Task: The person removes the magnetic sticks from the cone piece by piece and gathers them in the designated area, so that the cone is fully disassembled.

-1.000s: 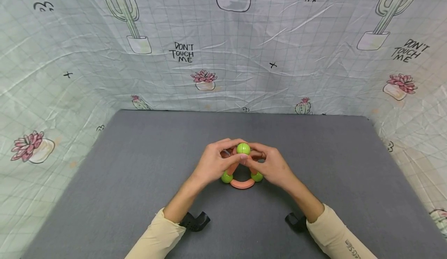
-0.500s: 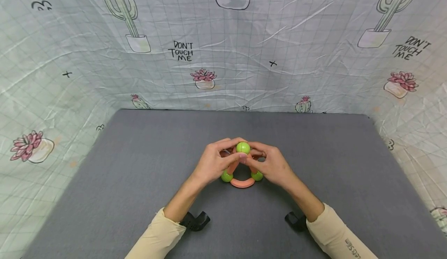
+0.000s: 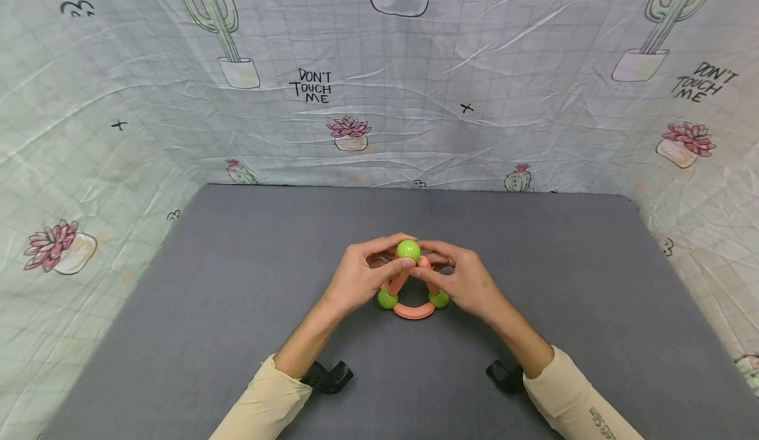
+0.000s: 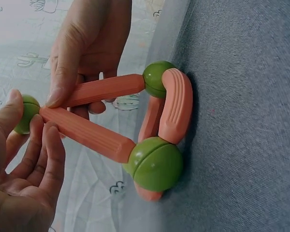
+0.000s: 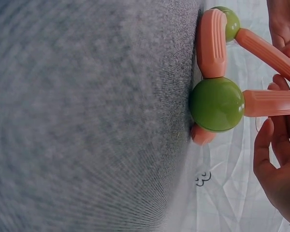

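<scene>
Between my hands stands a frame of ribbed orange building sticks and green balls. My left hand (image 3: 358, 275) pinches the top green ball (image 3: 408, 249) between thumb and fingers. With thumb and fingertips, my right hand (image 3: 465, 280) holds the upper ends of the orange sticks (image 4: 87, 134), beside that ball. An orange tip (image 3: 423, 261) shows just right of the ball. Lower down, a left green ball (image 4: 157, 162) and a right green ball (image 5: 217, 104) join the slanting sticks to a curved orange stick (image 3: 414, 311) on the table. Fingers partly hide the top joint.
The grey tabletop (image 3: 237, 308) extends around the frame. A printed cloth (image 3: 391, 97) with cactus drawings rises behind it and along both sides. Black wrist mounts (image 3: 329, 377) sit at both sleeve ends.
The top green ball has shifted slightly left with my left hand, away from the right fingertips, and an orange stick end now shows beside it. The lower frame stays in place.
</scene>
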A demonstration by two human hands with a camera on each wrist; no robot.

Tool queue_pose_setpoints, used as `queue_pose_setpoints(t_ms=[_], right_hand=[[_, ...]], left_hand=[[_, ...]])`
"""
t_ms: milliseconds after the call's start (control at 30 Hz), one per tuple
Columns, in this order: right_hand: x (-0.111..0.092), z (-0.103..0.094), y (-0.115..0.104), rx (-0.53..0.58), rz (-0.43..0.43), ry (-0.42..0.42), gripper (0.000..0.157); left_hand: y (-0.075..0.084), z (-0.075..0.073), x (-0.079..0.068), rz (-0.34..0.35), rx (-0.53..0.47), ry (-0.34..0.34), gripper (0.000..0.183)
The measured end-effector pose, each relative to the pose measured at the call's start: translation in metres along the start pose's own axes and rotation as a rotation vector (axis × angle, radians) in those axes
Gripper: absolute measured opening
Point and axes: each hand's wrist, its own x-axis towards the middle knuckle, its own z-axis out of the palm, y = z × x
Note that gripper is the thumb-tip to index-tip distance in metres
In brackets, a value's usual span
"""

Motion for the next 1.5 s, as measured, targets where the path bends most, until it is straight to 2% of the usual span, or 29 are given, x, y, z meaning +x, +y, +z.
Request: queue_pose_setpoints(t_ms=[200,433,600,1333,1500], right_hand=[[0.0,0.0,-0.002,0.001,-0.016,0.002,0.047],[-0.001,-0.003,-0.003,0.019,-0.035,0.0,0.044],[-0.001,-0.004,-0.004,0.028,-0.042,-0.004,0.044],[-0.002,-0.001,-0.006,0.037,-0.042,-0.011,0.043],[-0.003,0.001,-0.005,0.04,-0.043,-0.018,0.042]], left_hand=[[-0.004,-0.007,-0.002,-0.012,0.015,0.047,0.035],[-0.007,-0.016,-0.002,0.024,0.056,0.079,0.036],[-0.009,-0.022,-0.002,0.036,0.121,0.1,0.037],[-0.019,-0.052,-0.009,-0.047,0.225,0.104,0.044],[-0.022,-0.057,-0.011,-0.075,0.235,0.125,0.045]])
